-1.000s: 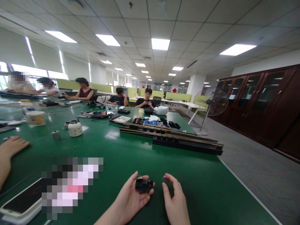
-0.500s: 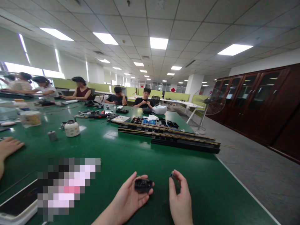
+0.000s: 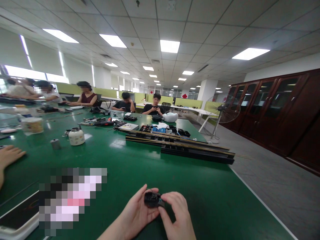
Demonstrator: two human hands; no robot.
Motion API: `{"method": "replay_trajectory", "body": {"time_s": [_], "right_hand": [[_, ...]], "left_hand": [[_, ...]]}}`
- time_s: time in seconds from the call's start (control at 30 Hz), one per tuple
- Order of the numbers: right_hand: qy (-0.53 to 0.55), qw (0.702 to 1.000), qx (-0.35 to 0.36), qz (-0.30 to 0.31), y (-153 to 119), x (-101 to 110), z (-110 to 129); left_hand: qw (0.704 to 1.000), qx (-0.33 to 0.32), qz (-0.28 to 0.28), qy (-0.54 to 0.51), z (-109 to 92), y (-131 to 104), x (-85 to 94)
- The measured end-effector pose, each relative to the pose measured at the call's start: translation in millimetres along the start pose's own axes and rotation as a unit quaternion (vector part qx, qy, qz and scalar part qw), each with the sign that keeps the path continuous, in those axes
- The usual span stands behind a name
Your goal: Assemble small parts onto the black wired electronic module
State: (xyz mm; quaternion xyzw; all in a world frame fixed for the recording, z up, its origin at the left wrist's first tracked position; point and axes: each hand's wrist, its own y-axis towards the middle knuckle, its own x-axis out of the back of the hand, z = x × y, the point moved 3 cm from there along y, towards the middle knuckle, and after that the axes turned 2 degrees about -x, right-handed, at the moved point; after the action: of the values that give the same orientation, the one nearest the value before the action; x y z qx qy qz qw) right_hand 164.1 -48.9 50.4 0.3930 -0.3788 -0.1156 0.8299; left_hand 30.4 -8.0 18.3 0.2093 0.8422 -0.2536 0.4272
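A small black open housing point(image 3: 151, 199) rests in my left hand point(image 3: 140, 210), held between the thumb and the curled fingers above the green table. My right hand point(image 3: 176, 211) pinches a small dark part with a bit of blue point(image 3: 161, 201) between thumb and fingertips. That part sits against the right end of the housing. Whether it is inside the housing or only touching it, I cannot tell.
Long black rails with thin brass-coloured rods point(image 3: 197, 151) lie ahead. A white jar point(image 3: 76, 136), a grey cylinder point(image 3: 55, 144) and a plastic tub point(image 3: 32, 126) stand at the left. Another person's hand point(image 3: 11, 155) rests at the left edge, behind a white-framed device point(image 3: 20, 213).
My right hand has moved left with the small part, from apart to touching the housing. My left hand has stayed nearly in place.
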Motion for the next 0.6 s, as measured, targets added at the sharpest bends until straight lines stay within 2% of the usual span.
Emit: {"method": "replay_trajectory", "body": {"time_s": [0.23, 0.43, 0.6], "right_hand": [[0.009, 0.999, 0.026, 0.017, 1.3, -0.9, 8.7], [-0.039, 0.994, -0.002, 0.102, 0.0, -8.6, 1.6], [-0.024, 0.994, -0.008, 0.104, 0.3, -9.4, 1.5]], "left_hand": [[0.999, 0.021, 0.046, -0.006, 2.2, -3.9, -8.2], [0.999, 0.030, 0.033, -0.017, 5.0, -3.6, -8.9], [0.999, 0.035, 0.020, 0.000, 6.1, -2.6, -8.1]]}}
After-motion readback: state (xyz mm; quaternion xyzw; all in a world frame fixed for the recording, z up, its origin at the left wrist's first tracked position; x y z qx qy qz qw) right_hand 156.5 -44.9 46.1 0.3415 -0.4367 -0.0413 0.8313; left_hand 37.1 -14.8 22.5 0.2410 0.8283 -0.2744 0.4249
